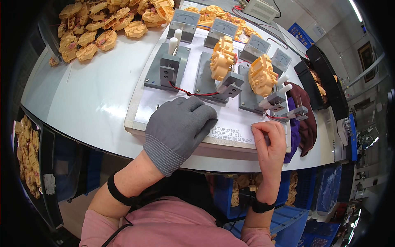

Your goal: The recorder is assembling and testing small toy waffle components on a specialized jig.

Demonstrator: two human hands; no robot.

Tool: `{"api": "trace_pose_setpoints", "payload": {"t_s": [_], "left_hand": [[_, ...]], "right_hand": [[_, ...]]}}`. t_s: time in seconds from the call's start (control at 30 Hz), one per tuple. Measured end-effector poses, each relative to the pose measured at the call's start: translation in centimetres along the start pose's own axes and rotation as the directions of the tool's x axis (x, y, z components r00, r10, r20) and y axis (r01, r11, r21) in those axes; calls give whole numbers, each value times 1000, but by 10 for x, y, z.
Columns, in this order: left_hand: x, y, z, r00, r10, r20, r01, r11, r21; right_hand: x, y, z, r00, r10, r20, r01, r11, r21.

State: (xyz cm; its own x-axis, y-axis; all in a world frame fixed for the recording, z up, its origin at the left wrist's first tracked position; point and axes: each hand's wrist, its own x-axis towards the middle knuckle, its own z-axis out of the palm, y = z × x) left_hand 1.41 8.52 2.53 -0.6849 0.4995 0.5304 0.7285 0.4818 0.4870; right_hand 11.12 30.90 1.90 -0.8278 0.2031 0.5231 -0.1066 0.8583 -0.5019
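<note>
My left hand [179, 131], in a grey glove, rests over the front left of a white test board [140, 119]. Its fingers are curled under, and whatever they might hold is hidden. My bare right hand [270, 142] is at the board's front right edge, thumb and index tips together in a pinch; nothing between them can be made out. Beyond my hands stand grey fixtures. The left fixture [168, 70] carries white posts and no gearbox. An orange plastic gearbox [223, 59] sits on the middle fixture, and another gearbox [262, 76] on the right one.
Analogue meters [184, 24] line the board's back. Orange gearboxes [107, 39] lie heaped at the far left. Purple and maroon cloth [302, 123] hangs by the right edge. Black bins [325, 80] stand at the right; blue crates [222, 197] sit under the table.
</note>
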Motion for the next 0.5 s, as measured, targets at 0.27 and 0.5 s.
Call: {"api": "trace_pose_setpoints", "payload": {"t_s": [0.27, 0.5], "left_hand": [[0, -2, 3, 999, 33, -15, -32, 999, 17], [0, -1, 2, 999, 34, -7, -33, 999, 15]], "right_hand": [[-1, 0, 2, 1000, -3, -14, 3, 1000, 2], [-1, -2, 1, 1000, 21, -10, -21, 1000, 8]]}}
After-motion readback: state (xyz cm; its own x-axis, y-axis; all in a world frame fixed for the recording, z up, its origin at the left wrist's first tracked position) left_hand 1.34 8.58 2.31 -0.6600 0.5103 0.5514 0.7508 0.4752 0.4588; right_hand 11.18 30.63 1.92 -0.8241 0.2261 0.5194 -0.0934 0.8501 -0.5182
